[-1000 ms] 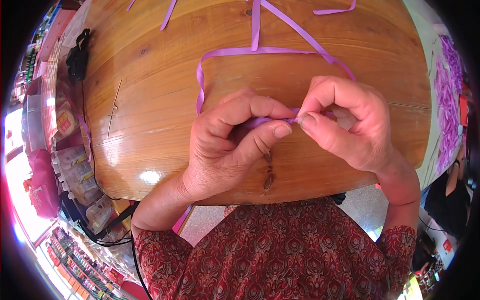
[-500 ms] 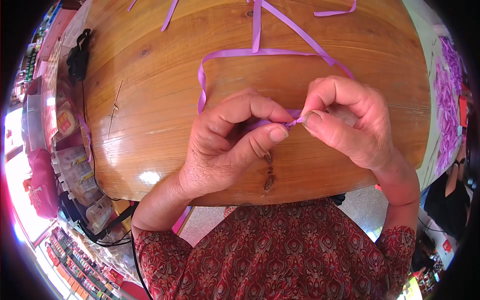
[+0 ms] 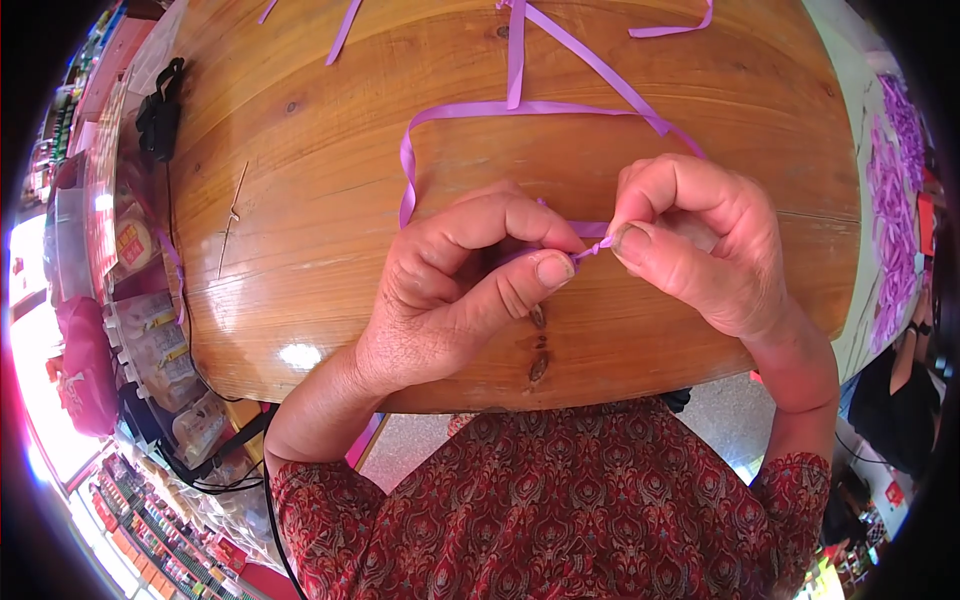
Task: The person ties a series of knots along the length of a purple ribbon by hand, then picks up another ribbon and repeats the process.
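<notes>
Pinching a purple ribbon (image 3: 520,106) between both hands over a varnished wooden table (image 3: 300,200). The left hand (image 3: 455,290) is curled, thumb pressed against the forefinger, closed on a short stretch of the ribbon near its thumbnail. The right hand (image 3: 700,245) is likewise closed, thumb and forefinger tips nipping the same ribbon just beside the left thumb; the two grips nearly touch, with only a small twisted bit of ribbon showing between them.

From the hands the ribbon runs up along the left hand's far side, bends into a flat loop lying on the tabletop, and crosses other strands near the far edge of the table. Whether those strands are one continuous length or separate pieces cannot be told.

Observed on the table: a thin needle-like wire (image 3: 232,215) lies well to the left of the hands, apart from the ribbon. A black object (image 3: 160,110) sits at the table's left rim. A dark knot in the wood shows just below the left thumb.

At the far right, off the table, a heap of purple ribbon pieces (image 3: 895,190) lies on a pale surface. The person wears a red patterned garment (image 3: 560,500).
</notes>
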{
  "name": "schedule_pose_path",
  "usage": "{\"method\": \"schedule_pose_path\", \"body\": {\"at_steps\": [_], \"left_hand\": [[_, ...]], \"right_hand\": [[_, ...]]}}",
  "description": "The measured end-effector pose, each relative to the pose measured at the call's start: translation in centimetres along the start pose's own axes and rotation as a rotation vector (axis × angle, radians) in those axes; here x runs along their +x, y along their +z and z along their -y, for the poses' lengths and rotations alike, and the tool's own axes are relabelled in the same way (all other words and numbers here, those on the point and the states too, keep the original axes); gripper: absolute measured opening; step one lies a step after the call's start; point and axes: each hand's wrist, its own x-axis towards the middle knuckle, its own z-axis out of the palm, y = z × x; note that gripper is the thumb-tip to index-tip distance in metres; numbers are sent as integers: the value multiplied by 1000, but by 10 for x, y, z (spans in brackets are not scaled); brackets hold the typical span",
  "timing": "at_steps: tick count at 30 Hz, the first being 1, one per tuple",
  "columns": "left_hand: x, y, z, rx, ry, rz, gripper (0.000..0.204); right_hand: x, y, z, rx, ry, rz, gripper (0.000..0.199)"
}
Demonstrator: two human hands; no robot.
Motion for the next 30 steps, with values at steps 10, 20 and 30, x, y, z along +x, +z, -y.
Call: {"method": "schedule_pose_path", "body": {"at_steps": [10,20,30], "left_hand": [[-1,1,-1,-54,-9,-25,12],[-1,5,-4,-59,22,-16,14],[0,1,0,-45,30,-13,16]], "right_hand": [[2,-5,2,28,59,30,4],[1,-1,0,-24,16,47,3],[3,-2,-2,-103,-71,43,3]]}}
